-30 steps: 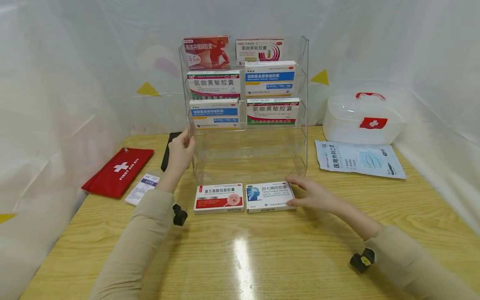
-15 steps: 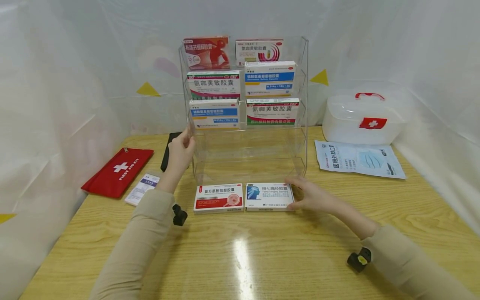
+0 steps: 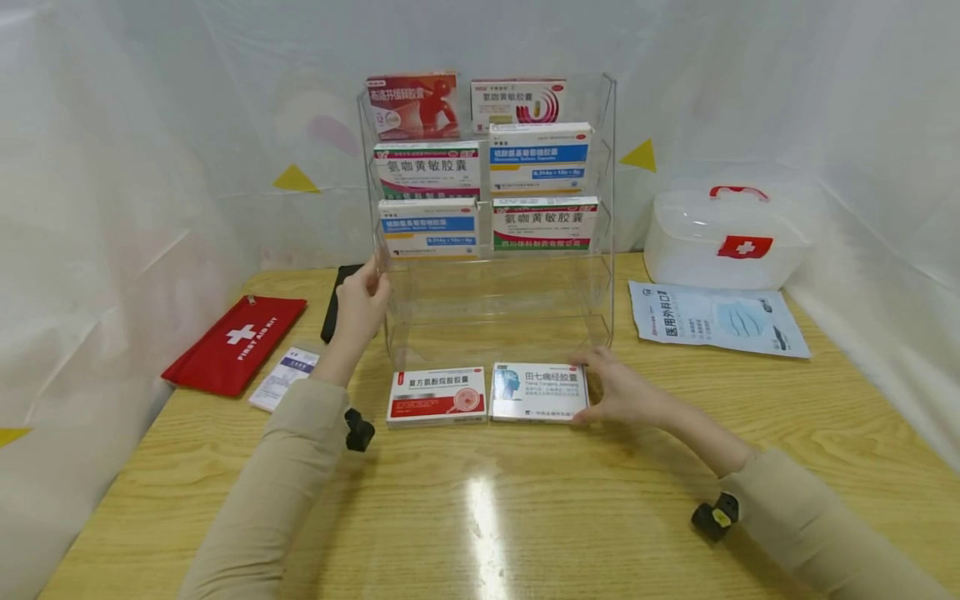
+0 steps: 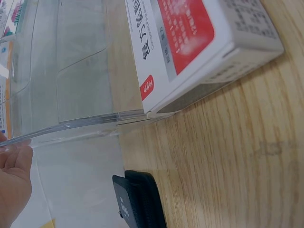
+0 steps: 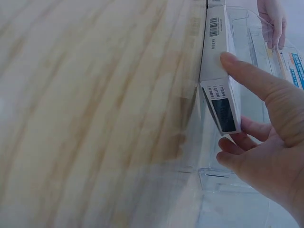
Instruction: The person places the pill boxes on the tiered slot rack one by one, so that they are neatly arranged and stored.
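A clear acrylic rack [image 3: 498,287] stands upright, its upper three tiers holding medicine boxes in pairs. My left hand [image 3: 360,304] grips the rack's left side edge; in the left wrist view, the fingertips of that hand [image 4: 15,183] are partly hidden at the edge. At the rack's foot, my right hand [image 3: 628,392] pinches the right end of a white medicine box [image 3: 540,398] with a blue head picture. The right wrist view has the thumb on one long side of this box [image 5: 216,47] and fingers on the other. Beside it lies a red-and-white medicine box [image 3: 437,397].
On the left lie a red first-aid pouch [image 3: 236,343], a small white-and-purple pack [image 3: 287,377] and a black case [image 3: 330,312]. A white first-aid box [image 3: 723,237] and a blue mask packet [image 3: 718,319] sit on the right.
My right hand has shifted slightly left, and the white box's rear edge has risen a little. My left hand has stayed on the rack's side.
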`<state>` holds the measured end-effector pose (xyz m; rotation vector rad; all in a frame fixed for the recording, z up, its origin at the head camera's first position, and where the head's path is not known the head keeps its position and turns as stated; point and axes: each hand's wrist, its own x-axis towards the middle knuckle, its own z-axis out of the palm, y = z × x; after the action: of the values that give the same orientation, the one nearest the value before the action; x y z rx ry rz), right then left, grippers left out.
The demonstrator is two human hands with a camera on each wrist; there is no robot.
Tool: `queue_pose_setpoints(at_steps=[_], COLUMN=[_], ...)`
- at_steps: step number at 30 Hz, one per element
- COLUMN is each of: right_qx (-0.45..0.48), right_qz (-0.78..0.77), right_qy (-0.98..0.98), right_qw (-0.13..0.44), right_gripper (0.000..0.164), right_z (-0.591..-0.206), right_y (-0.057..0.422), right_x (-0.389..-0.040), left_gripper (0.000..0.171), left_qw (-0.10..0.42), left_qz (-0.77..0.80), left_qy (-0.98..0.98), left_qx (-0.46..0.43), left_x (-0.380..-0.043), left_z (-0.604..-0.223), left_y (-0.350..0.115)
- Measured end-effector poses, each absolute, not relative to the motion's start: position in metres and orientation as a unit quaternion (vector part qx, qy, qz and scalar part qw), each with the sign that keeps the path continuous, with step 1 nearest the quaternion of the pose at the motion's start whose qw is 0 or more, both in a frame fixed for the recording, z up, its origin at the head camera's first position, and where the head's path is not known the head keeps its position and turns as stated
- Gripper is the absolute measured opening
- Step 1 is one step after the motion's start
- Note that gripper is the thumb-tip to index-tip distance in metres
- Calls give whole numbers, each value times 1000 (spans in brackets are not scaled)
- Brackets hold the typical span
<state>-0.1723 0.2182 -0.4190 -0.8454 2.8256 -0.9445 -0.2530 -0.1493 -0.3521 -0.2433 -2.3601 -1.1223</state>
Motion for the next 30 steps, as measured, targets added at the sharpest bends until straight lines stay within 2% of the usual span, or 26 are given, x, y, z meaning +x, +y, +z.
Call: queue_pose_setpoints(at_steps=[9, 15, 24, 30], right_qx=[-264, -250, -254, -224], right_qz=[-374, -450, -497, -523], right_qy=[887, 853, 827, 818], right_qw=[60, 85, 73, 87], right_gripper=[82, 69, 50, 42], right_z=[-420, -420, -423, -417], right_y=[217, 222, 233, 238], right_x=[-172, -172, -176, -174], left_gripper=[45, 45, 45, 46], left_qw=[253, 250, 252, 246], left_qz=[-415, -418, -419, -422], left_qy=[-870, -869, -868, -868], left_qx=[-88, -90, -87, -86], left_x=[-253, -252, -252, -252], left_z=[-352, -351, -352, -351], left_y=[-150, -149, -150, -149])
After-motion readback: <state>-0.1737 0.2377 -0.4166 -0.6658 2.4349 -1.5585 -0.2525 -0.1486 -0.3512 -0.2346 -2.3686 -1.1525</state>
